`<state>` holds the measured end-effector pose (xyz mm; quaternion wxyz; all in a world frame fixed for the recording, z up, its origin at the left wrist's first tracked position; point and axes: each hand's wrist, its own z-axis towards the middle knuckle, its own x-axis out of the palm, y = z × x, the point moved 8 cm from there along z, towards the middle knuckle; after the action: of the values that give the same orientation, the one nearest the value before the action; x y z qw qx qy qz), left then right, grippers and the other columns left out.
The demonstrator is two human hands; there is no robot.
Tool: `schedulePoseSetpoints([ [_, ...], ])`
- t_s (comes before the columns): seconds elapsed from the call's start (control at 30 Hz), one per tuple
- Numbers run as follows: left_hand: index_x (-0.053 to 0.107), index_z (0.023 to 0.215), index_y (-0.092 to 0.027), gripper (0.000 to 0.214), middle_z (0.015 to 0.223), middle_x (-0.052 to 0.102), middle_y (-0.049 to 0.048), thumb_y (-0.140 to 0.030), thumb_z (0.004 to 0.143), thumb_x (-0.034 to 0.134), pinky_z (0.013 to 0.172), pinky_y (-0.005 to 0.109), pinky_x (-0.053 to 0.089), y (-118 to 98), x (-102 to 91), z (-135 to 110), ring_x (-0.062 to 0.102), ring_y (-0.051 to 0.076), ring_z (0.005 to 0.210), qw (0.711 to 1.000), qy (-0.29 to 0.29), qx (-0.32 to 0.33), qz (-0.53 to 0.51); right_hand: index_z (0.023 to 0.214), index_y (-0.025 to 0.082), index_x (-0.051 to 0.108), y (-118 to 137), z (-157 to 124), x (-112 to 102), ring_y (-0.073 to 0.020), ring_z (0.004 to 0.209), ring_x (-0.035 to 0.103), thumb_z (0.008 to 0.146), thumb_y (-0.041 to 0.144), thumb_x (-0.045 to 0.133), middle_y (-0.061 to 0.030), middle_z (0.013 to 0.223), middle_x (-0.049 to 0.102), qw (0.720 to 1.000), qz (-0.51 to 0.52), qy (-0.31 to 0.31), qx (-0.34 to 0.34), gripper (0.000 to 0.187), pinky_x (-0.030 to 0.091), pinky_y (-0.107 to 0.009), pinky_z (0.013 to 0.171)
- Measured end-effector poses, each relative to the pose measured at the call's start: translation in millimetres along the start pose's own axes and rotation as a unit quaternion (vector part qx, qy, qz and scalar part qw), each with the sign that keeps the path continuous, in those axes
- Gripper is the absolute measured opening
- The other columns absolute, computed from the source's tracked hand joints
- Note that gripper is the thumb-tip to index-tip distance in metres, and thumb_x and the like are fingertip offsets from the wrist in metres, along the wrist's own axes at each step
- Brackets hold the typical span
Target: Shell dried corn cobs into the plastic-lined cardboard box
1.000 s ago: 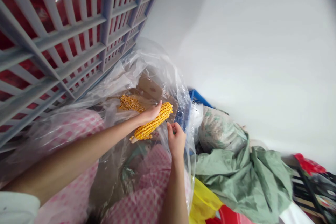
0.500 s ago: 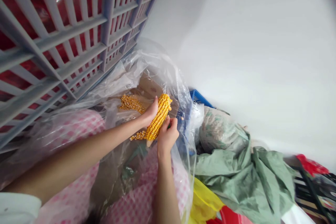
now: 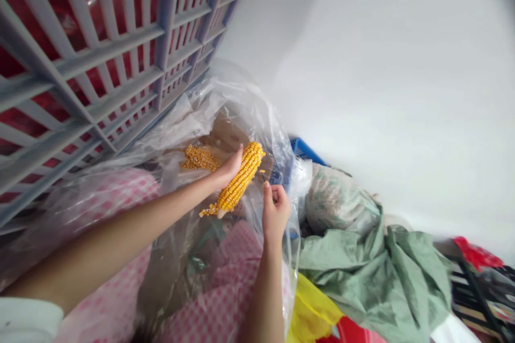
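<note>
My left hand (image 3: 227, 170) grips a yellow corn cob (image 3: 240, 178), tilted with its tip up to the right, above a clear plastic sheet (image 3: 225, 102). My right hand (image 3: 274, 209) is just right of the cob, fingers curled in a fist around a thin dark tool (image 3: 263, 177) whose tip pokes up near the cob. A pile of loose kernels (image 3: 199, 157) lies on brown cardboard (image 3: 225, 134) under the plastic, just left of the cob.
A grey slatted crate (image 3: 100, 48) with red contents fills the upper left. Pink checked cloth (image 3: 217, 300) lies below my arms. Green sacks (image 3: 362, 257), a blue crate edge (image 3: 303, 149), a yellow bag (image 3: 311, 308) and a white wall (image 3: 382, 64) lie to the right.
My right hand went onto the cob half a second ago and has now pulled back to the right. The cob stays in my left hand, slightly tilted.
</note>
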<state>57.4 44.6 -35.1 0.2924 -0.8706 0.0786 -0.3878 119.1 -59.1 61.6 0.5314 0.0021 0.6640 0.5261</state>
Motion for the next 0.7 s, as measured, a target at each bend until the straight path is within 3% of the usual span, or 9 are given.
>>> schedulePoseSetpoints([
  [0.07,0.058,0.070,-0.016,0.064,0.047,0.055,0.0036,-0.065,0.080,0.019,0.043,0.027,0.040,-4.1,-5.3,2.3,0.051,0.015,0.042,0.999,-0.025,0.023,0.026,0.061,0.017,0.044,0.3,1.0,0.7,-0.0066,0.049,0.027,0.077,0.049,0.048,0.0076,0.050,0.029,1.000,0.003,0.009,0.003,0.036,0.023,-0.020,0.049],
  [0.33,0.065,0.079,-0.018,0.067,0.051,0.058,0.0032,-0.069,0.076,0.022,0.045,0.026,0.039,-9.9,-6.4,7.4,0.050,0.014,0.044,0.987,-0.010,0.097,0.126,0.060,0.016,0.045,0.3,5.0,1.4,-0.0060,0.049,0.027,0.076,0.047,0.049,0.0076,0.049,0.030,0.999,-0.002,0.044,-0.009,0.035,0.023,-0.019,0.049],
  [0.53,0.066,0.078,-0.016,0.072,0.049,0.057,0.0043,-0.071,0.075,0.020,0.047,0.028,0.037,-12.9,-8.2,3.9,0.051,0.015,0.044,0.974,-0.016,0.078,0.211,0.060,0.016,0.045,-4.7,3.8,-0.6,-0.0062,0.048,0.030,0.077,0.048,0.048,0.0069,0.048,0.035,0.998,-0.024,0.063,-0.020,0.036,0.024,-0.019,0.049],
  [0.63,0.066,0.084,-0.017,0.068,0.049,0.057,0.0031,-0.070,0.075,0.024,0.049,0.028,0.038,-11.2,-8.4,5.7,0.051,0.015,0.045,0.980,-0.017,0.080,0.179,0.062,0.017,0.048,-2.4,2.2,-6.3,-0.0072,0.048,0.035,0.078,0.048,0.046,0.0050,0.050,0.042,0.995,-0.089,0.024,-0.024,0.036,0.026,-0.019,0.051],
  [0.7,0.065,0.084,-0.018,0.063,0.048,0.056,0.0026,-0.068,0.076,0.028,0.049,0.028,0.039,-5.8,-7.2,7.5,0.051,0.015,0.045,0.994,-0.008,0.072,0.086,0.067,0.017,0.051,0.5,0.3,-15.9,-0.0086,0.049,0.039,0.080,0.048,0.043,0.0029,0.053,0.047,0.990,-0.126,-0.061,-0.012,0.034,0.028,-0.020,0.053],
])
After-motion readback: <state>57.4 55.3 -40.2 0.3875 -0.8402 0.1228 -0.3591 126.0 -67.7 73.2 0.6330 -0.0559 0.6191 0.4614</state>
